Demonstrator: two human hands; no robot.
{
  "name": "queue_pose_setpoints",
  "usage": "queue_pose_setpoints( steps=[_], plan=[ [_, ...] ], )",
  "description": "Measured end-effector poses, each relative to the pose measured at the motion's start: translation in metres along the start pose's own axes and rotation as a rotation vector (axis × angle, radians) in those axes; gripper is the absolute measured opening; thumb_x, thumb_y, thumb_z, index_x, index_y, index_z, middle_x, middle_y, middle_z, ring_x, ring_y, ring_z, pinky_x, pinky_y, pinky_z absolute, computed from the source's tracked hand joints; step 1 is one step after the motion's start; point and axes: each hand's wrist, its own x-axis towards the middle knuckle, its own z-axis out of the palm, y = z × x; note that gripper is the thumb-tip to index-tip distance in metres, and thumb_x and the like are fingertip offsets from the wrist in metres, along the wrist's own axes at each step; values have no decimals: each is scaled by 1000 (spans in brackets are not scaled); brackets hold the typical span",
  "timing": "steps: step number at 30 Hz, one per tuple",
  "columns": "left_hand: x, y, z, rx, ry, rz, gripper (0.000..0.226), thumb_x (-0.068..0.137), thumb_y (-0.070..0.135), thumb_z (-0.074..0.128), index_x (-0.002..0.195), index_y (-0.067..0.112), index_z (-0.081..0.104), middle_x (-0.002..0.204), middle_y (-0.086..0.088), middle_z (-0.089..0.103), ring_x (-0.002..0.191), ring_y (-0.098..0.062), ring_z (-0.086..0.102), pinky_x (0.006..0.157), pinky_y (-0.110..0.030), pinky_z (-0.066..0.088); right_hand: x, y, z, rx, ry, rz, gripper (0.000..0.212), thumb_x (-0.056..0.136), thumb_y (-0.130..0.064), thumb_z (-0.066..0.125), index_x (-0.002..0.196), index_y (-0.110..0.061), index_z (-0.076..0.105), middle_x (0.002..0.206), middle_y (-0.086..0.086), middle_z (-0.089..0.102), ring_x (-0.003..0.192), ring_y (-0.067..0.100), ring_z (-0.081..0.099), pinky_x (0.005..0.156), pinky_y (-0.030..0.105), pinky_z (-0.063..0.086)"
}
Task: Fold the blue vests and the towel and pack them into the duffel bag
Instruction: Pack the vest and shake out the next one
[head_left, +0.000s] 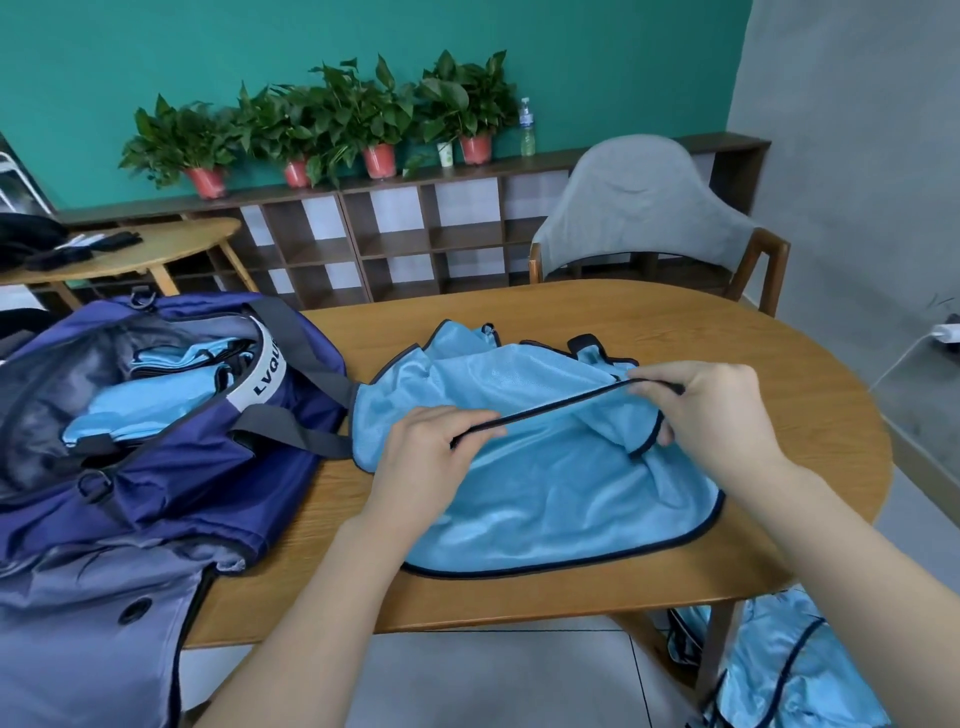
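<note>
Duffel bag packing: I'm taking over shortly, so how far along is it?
Done: folded blue vests already lie in the open duffel bag. In hand: left hand and right hand pinch the dark trim of an unfolded vest on the table. Left: more vests below the table; no towel visible.

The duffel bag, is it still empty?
No, the open duffel bag already holds folded blue vests inside its main compartment.

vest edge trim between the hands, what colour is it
Dark navy, nearly black, on the light blue vest; clearest in the head view.
</note>
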Motion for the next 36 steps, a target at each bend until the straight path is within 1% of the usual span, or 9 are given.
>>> queue_pose_setpoints(
  steps=[4,10,16,19,22,25,31,34,36],
  plan=[
    [-5,-4,-14,39,-3,36,13,86,25,77,99,22,81,94,12,76,89,-2,67,86,-22,51,10,-3,-11,141,18,201,14,100,-20,61,105,-23,73,64,-2,73,48,2,64,53,21,53],
    [-12,-9,-41,91,48,41,13,88,24,75,97,18,81,98,13,75,94,-3,65,88,-29,53,-2,5,-23,-162,191,-168,19,94,-2,64,110,-3,73,125,9,69,117,24,64,106,30,42],
    [-33,-11,-65,132,35,17,19,87,5,76,101,18,80,102,22,66,100,0,61,95,-6,41,-23,27,-32,-277,110,-250,16,86,-13,76,101,-9,79,107,4,75,108,26,61,96,35,47],
    [-48,-14,-69,157,-67,16,20,86,5,77,99,20,81,101,22,69,99,1,60,95,-6,39,-34,32,-37,-458,-27,-228,15,84,-32,76,96,-24,82,109,-8,73,99,14,40,84,35,44],
    [-60,-14,-67,217,-199,17,16,84,10,80,95,22,81,97,13,76,92,-8,65,92,-12,43,-42,32,-40,-566,-196,-246,17,86,-40,72,99,-32,80,122,-15,66,116,16,42,95,40,36],
    [-71,-8,-62,247,-252,-11,19,87,16,77,105,25,78,99,11,76,93,-17,68,89,-30,51,-51,29,-32,-414,-346,-338,14,89,-31,73,103,-30,74,121,-14,66,119,9,54,106,41,45],
    [-76,0,-66,154,-184,-90,32,90,-1,60,81,28,53,83,7,64,80,-15,61,75,-36,52,-61,30,-16,-390,-327,-424,40,91,-6,60,86,-40,39,89,-13,59,83,11,58,72,38,54],
    [-79,-5,-68,217,-181,-11,39,80,-17,61,78,20,72,100,4,72,95,-17,64,89,-24,46,-64,34,-19,-399,-257,-534,43,86,6,63,92,-36,64,99,-11,66,94,16,62,81,39,57],
    [-83,-8,-65,215,-199,34,44,78,-18,60,92,20,78,104,6,72,97,-17,65,88,-36,51,-70,34,-20,-412,-271,-602,29,88,0,65,104,-22,75,108,-8,69,100,17,61,90,38,55]
  ],
)
